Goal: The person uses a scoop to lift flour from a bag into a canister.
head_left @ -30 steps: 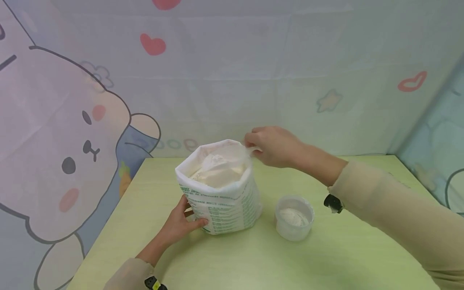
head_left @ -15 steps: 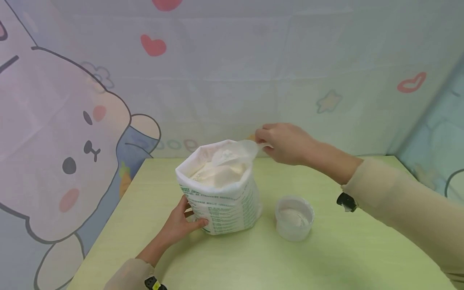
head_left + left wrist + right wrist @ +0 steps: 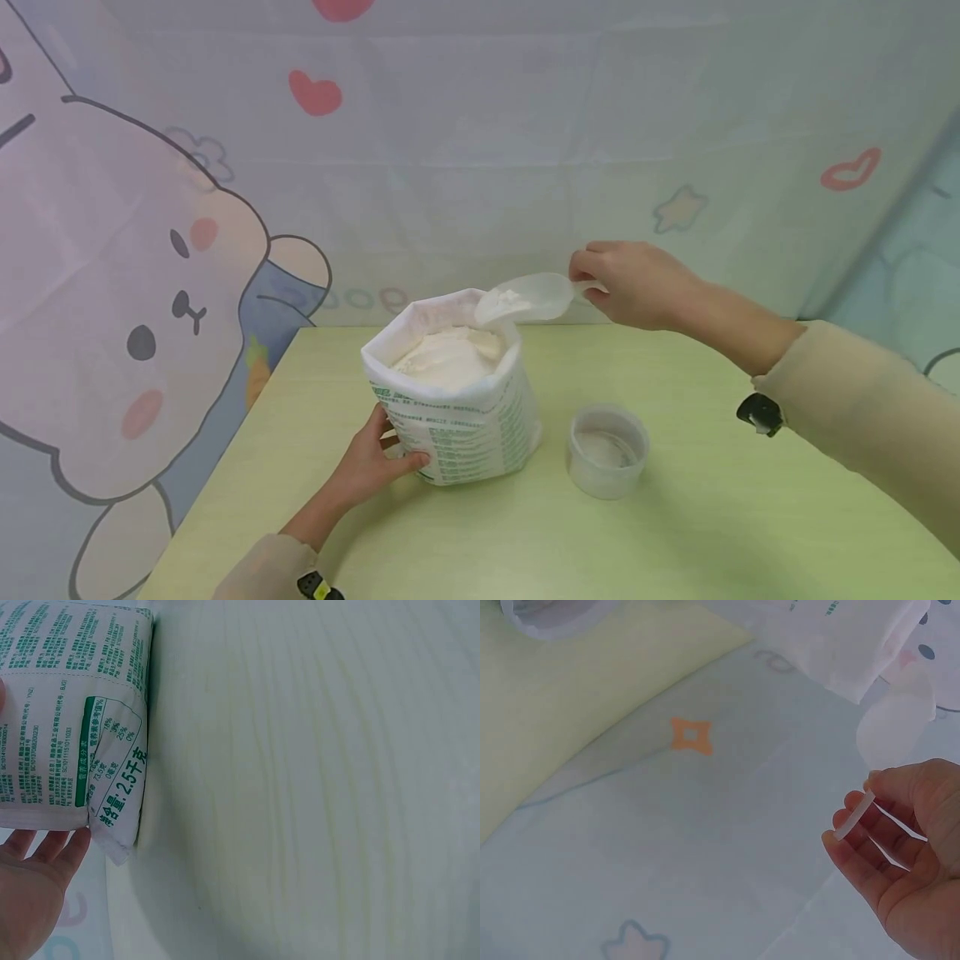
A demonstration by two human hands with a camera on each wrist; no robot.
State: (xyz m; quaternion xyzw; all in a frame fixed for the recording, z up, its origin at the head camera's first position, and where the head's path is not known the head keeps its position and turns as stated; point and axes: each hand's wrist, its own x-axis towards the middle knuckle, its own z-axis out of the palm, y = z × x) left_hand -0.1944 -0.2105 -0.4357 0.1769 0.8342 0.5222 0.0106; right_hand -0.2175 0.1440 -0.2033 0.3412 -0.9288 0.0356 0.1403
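An open white bag of flour point(image 3: 453, 446) with green print stands on the table, its top rolled down. My left hand point(image 3: 372, 461) holds its lower left side, thumb in front and fingers round the edge; the left wrist view shows those fingertips point(image 3: 73, 851) at the bag's edge. Up at the back right, my right hand point(image 3: 633, 283) pinches the thin handle point(image 3: 855, 816) of a translucent scoop point(image 3: 536, 297). Some white flour lies in the scoop, whose front end overlaps the bag's right rim. Right of the bag sits a round translucent tub point(image 3: 609, 479) with some flour inside.
The pale green table point(image 3: 465, 550) ends at the back against a cloth backdrop point(image 3: 480, 167) printed with hearts and a cartoon animal. Another stretch of cloth point(image 3: 900, 267) hangs along the right side.
My right hand has moved right and slightly up, drawing the scoop out of the bag's mouth to over its right rim. The left hand, bag and tub have stayed in place.
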